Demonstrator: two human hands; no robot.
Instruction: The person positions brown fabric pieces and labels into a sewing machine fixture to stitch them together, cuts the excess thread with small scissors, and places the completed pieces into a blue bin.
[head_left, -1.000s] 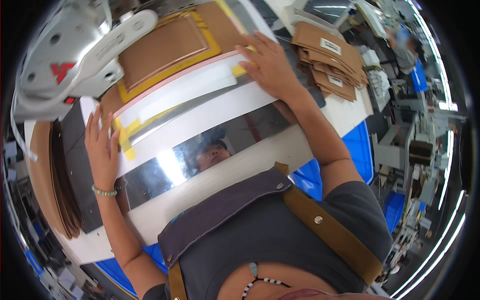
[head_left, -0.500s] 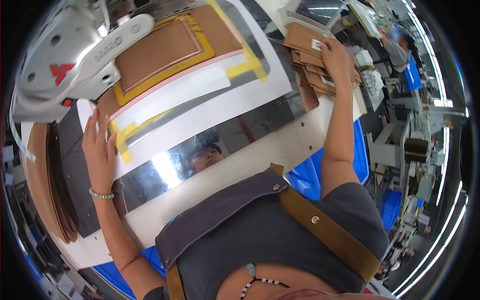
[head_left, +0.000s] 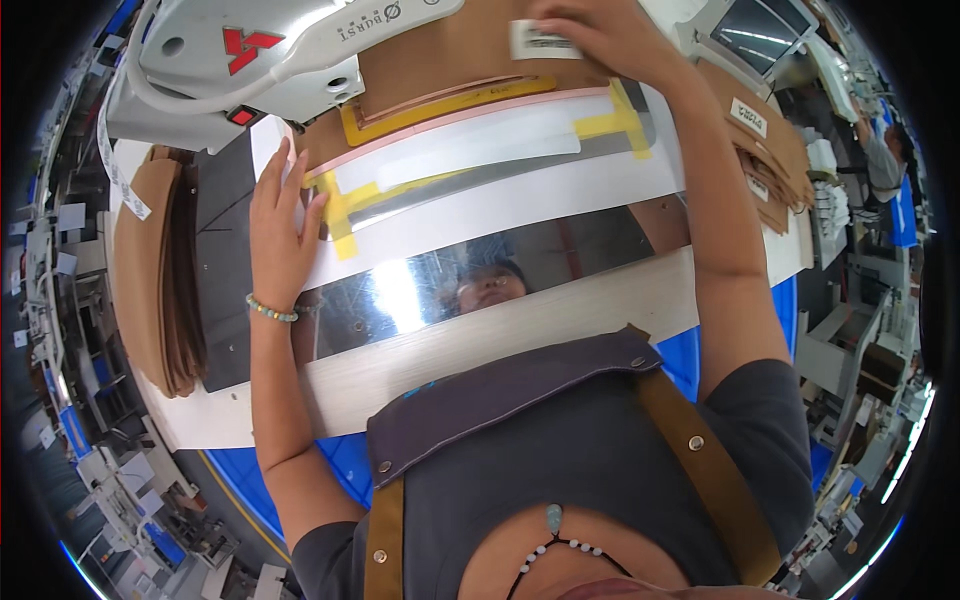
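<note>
My right hand [head_left: 610, 38] is at the far middle, over the brown sheet [head_left: 430, 55] on the press bed. Its fingers are bent and closed on the edge of a white printed label [head_left: 540, 42]; whether the label is stuck to a brown piece I cannot tell. Under the brown sheet is a yellow frame [head_left: 440, 122] with a copper-coloured rim. My left hand [head_left: 283, 215] lies with fingers stretched and apart at the left edge of the taped white sheet [head_left: 470, 220], next to yellow tape [head_left: 338, 222].
A white press machine [head_left: 220, 60] with a handle stands at the far left. Brown pieces are stacked at the left [head_left: 160, 280]; more brown pieces with white labels [head_left: 765, 150] are piled at the right. A shiny metal plate [head_left: 430, 285] lies in front. Blue bins [head_left: 785, 320] show below the table.
My right hand has left the labelled brown pile and moved left over the press bed, with a white label at its fingers. My left hand stays at the sheet's left edge.
</note>
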